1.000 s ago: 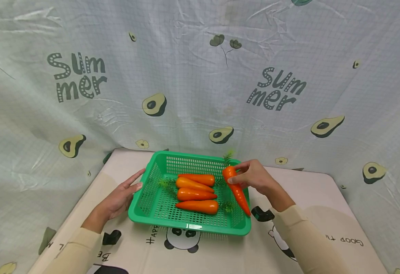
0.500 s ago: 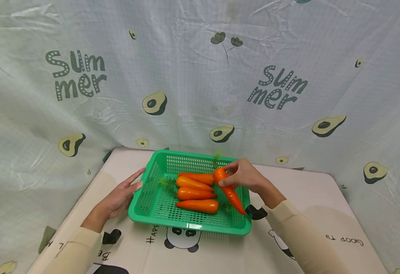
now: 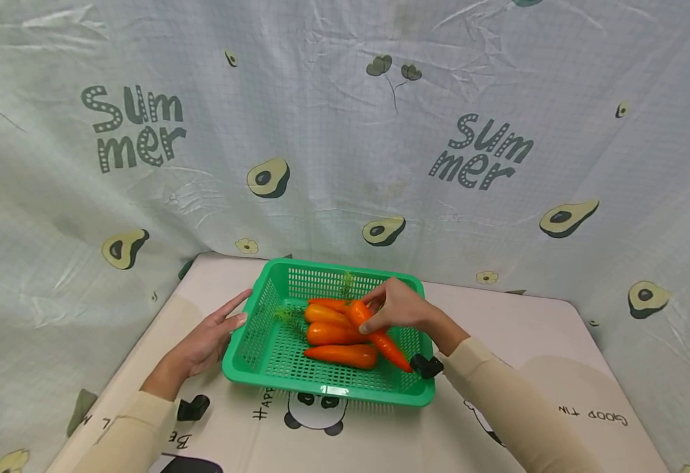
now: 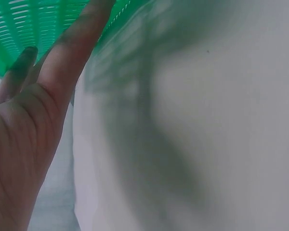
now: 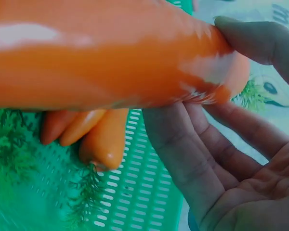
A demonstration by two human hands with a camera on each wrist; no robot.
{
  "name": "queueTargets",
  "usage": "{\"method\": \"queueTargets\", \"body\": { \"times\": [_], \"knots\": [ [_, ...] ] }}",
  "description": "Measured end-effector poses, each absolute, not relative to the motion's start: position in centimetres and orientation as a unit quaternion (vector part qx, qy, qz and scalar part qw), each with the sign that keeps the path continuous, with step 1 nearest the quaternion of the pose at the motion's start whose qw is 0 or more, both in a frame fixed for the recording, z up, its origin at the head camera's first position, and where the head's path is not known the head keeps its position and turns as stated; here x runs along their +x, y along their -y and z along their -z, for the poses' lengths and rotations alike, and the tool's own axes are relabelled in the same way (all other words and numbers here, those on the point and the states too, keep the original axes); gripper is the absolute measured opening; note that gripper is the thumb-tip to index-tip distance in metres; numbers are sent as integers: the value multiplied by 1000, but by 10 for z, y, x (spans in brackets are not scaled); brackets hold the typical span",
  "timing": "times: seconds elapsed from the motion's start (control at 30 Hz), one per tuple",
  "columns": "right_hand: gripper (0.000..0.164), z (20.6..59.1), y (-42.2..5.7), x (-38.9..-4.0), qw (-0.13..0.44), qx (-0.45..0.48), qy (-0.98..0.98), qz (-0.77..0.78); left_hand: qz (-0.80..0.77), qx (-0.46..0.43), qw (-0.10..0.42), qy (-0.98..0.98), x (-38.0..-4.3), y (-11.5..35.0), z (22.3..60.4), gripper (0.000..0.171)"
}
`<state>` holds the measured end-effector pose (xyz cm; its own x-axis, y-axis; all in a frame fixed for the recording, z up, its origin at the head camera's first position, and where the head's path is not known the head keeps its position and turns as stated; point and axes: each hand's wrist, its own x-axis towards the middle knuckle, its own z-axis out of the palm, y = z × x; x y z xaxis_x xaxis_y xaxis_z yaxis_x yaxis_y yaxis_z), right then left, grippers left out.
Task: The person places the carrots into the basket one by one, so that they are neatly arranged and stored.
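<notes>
A green plastic basket with slotted walls holds several orange carrots with leafy green tops. My left hand touches the basket's left side with extended fingers; the left wrist view shows these fingers against the green wall. Over the basket's right half, my right hand pinches one carrot near its thick end. It is tilted, thick end toward the back left and tip toward the front right, overlapping the others. Close up in the right wrist view, thumb and fingers grip the carrot.
The basket stands on a pale table cover printed with pandas and lettering. Behind rises a whitish curtain printed with avocados and "summer". A black wrist device sits at the right sleeve, another device at the left.
My right hand has carried its carrot leftward, from the basket's right edge to over the other carrots. The left hand and basket stay in place.
</notes>
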<state>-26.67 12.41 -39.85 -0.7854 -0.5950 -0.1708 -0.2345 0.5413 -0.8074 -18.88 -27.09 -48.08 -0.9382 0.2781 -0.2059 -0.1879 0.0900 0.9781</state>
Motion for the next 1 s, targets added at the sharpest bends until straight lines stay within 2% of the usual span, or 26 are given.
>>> {"method": "queueTargets", "body": {
  "times": [0.2,0.43,0.67,1.0],
  "knots": [
    [55,405,-109,-266,227,-297,-848,376,-673,33,173,-718,-188,271,480,70],
    [49,413,-88,-264,227,-349,-853,314,-673,34,173,-718,-188,272,480,70],
    [53,420,-79,-264,247,-370,-841,308,-673,30,174,-719,-188,271,479,70],
    [46,427,-72,-262,266,-387,-837,283,-673,24,175,-718,-189,271,479,70]
  ]
}}
